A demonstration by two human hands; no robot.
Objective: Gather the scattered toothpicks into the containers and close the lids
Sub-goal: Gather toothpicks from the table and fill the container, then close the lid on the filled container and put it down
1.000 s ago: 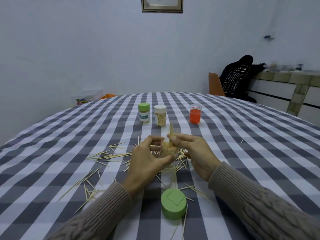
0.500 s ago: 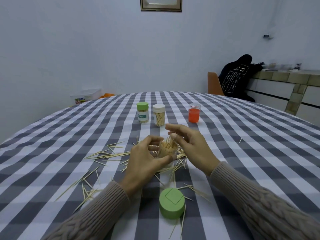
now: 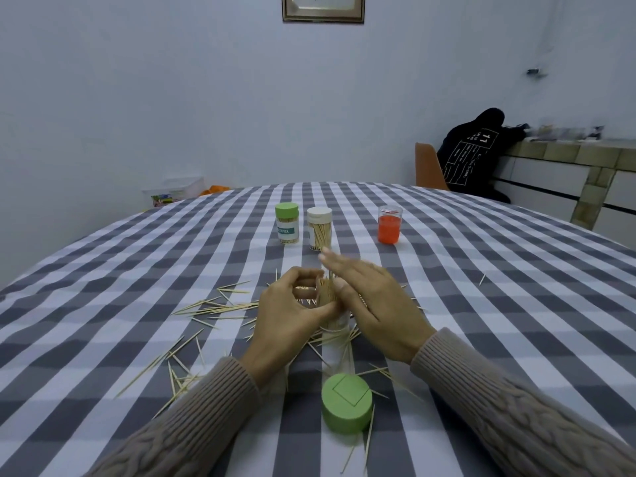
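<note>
My left hand (image 3: 290,313) grips a clear container (image 3: 330,304) packed with upright toothpicks at the table's middle. My right hand (image 3: 373,301) hovers flat over its open top, fingers straight, palm down on the toothpick tips. A loose green lid (image 3: 347,403) lies on the cloth near me. Scattered toothpicks (image 3: 213,306) lie left of and around the container. Farther back stand a green-lidded toothpick jar (image 3: 287,223) and a white-lidded one (image 3: 320,228), both closed.
The table wears a grey-and-white checked cloth (image 3: 481,321). A small cup of red-orange liquid (image 3: 389,224) stands back right. One stray toothpick (image 3: 482,279) lies far right. A chair with a black garment (image 3: 471,160) is beyond the table.
My right hand let go of the pinched toothpicks, opened, and moved flat across the top of the container. My left hand kept its grip on the container.
</note>
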